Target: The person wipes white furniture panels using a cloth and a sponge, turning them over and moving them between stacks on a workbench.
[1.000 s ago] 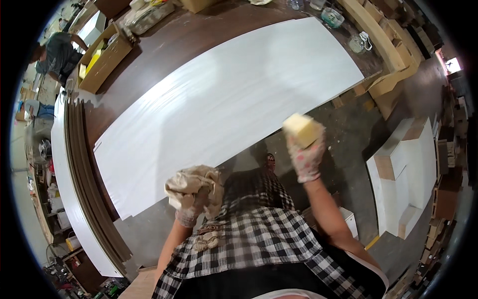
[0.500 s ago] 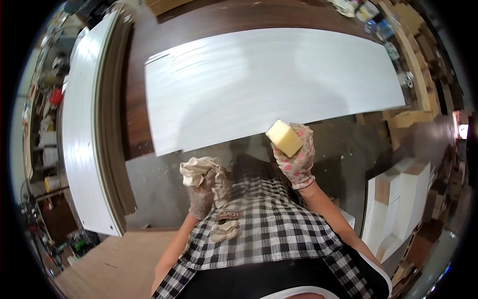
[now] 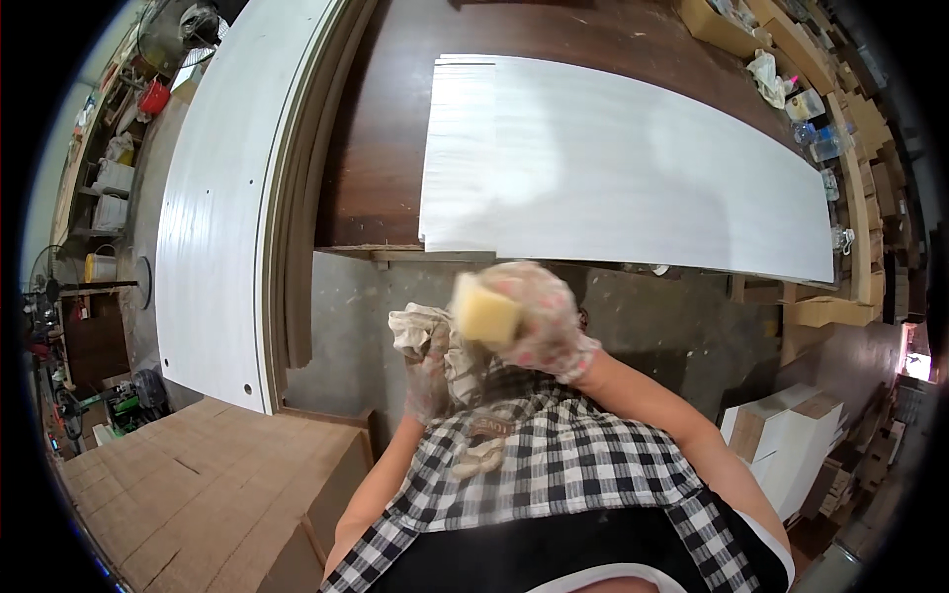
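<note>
Since half a second ago, both gloved hands have drawn together at my chest, right hand point(image 3: 539, 321) pinching the yellow sponge block point(image 3: 484, 311), left hand point(image 3: 427, 361) clenched on the rag point(image 3: 415, 326); next, I judge, reach to the white panel point(image 3: 633, 168).

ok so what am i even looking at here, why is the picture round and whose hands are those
The picture comes from a wide fisheye camera worn on a person's head, looking down. That lens makes the picture round and bends straight edges near the rim. There is no machine here: the arms coming up from the bottom belong to the wearer, who has on a checked shirt and thin gloves.

The right hand holds a yellow sponge block. The left hand grips a crumpled cloth. Both are raised in front of the chest.

Ahead is a dark brown table with a long white board lying flat on it. To the left, another white panel lies on a stack of boards, and a chipboard surface sits at lower left.
</note>
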### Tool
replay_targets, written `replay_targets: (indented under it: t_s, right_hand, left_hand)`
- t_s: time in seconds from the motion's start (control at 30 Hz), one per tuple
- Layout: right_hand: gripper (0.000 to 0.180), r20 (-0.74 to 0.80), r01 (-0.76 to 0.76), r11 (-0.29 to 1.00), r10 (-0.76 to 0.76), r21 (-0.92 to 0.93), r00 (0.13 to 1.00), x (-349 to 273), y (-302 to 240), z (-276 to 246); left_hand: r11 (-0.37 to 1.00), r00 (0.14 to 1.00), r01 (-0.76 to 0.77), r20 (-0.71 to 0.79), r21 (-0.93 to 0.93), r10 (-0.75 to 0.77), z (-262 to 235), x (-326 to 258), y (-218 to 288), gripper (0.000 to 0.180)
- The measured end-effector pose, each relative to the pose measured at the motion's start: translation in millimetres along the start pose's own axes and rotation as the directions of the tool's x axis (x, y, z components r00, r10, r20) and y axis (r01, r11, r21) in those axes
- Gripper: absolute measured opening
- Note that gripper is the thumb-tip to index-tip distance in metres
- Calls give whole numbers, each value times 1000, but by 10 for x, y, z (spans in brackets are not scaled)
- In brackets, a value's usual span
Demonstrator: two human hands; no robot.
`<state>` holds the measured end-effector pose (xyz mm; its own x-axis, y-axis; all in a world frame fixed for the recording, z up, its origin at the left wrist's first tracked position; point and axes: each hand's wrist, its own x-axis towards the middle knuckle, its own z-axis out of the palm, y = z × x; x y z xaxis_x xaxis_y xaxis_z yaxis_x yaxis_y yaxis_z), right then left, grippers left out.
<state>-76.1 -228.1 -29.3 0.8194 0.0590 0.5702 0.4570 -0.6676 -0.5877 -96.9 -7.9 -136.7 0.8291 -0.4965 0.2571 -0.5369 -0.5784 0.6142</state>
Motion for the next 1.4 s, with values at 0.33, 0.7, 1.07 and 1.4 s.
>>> replay_targets:
  t_s: [0.33, 0.7, 1.07, 1.4]
  right_hand:
    - [42, -41, -94, 939, 86, -331, 996, -122, 125, -380]
    - [40, -95, -63, 856, 16, -513, 995, -204, 191, -332]
    - [49, -538, -594, 694, 342, -408, 770, -826, 311, -1608]
    - [50, -712, -743, 621, 403, -249, 575, -1765, 1199, -2943]
  left_hand:
    - [176, 797, 446, 301, -877, -523, 167, 223, 251, 31]
    - [502, 925, 376, 287, -779, -247, 382, 155, 27, 35]
    - [651, 764, 583, 600, -486, -237, 643, 520, 211, 44]
    - [571, 772, 580, 615, -581, -159, 556, 1482, 2058, 44]
